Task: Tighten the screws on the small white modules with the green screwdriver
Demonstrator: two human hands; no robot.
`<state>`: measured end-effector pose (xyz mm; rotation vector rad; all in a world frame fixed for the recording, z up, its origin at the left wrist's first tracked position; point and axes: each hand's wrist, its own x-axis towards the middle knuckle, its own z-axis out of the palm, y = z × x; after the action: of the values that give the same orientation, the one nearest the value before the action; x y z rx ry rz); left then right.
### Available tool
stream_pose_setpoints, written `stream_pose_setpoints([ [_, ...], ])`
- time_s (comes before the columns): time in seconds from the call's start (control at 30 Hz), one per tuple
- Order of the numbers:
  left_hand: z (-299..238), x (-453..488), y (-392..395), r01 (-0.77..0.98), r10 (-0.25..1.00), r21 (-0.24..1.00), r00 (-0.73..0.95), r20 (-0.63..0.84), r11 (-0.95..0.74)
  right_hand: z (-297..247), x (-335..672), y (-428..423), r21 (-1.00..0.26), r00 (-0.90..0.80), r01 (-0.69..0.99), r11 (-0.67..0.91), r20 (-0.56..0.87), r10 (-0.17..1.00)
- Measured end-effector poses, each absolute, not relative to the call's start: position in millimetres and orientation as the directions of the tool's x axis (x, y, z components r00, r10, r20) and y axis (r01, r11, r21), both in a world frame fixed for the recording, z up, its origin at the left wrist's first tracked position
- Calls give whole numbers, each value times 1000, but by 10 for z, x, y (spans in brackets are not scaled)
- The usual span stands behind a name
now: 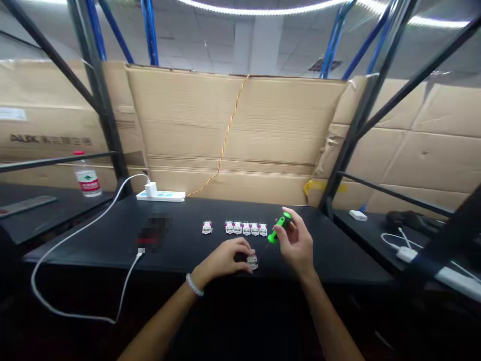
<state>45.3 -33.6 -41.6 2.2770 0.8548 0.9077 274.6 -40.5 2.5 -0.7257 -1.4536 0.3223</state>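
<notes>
The left hand (pixel 226 256) pinches a small pale part (pixel 252 259) at its fingertips; a loose pinch could let it twist. Right of that hand, a green screwdriver (pixel 278 228), gripped by the right hand (pixel 299 245), slants; that angle could cause slipping.

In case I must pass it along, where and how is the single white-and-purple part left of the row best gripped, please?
Probably pinch the single white-and-purple part by its left and right edges, from above: it sits low on the black table, and the row of parts stands apart to its right.
</notes>
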Motion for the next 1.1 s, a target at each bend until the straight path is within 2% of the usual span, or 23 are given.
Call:
stream_pose_setpoints([
  [0.2,-400,456,-347,359,715,662,572,401,-658,93,2658,-504,-460,150,497,736,881,449],
  [0.27,-389,456,-355,370,715,652,575,399,-662,118,2620,-525,-439,127,528,727,887,444],
  [0.37,-370,461,-374,381,706,632,581,404,-675,132,2594,-551,-496,94,477,725,849,519],
  [0.47,-350,475,-388,385,694,613,593,408,-690,116,2591,-586,-556,-4,359,750,802,597],
  [0.53,-341,487,-387,385,691,611,601,402,-691,100,2588,-602,-570,-68,283,771,790,609],
  [0.67,-346,502,-372,386,706,631,590,392,-673,101,2602,-587,-578,-53,193,793,801,597],
  [0.73,-356,502,-366,379,708,638,586,395,-670,132,2634,-574,-590,-30,195,783,795,606],
  [0.9,-368,494,-358,374,713,652,586,386,-660,228,2713,-588,-518,140,330,789,854,502],
  [1.1,-354,493,-361,354,714,671,585,385,-652,241,2693,-657,-539,24,258,802,833,552],
])
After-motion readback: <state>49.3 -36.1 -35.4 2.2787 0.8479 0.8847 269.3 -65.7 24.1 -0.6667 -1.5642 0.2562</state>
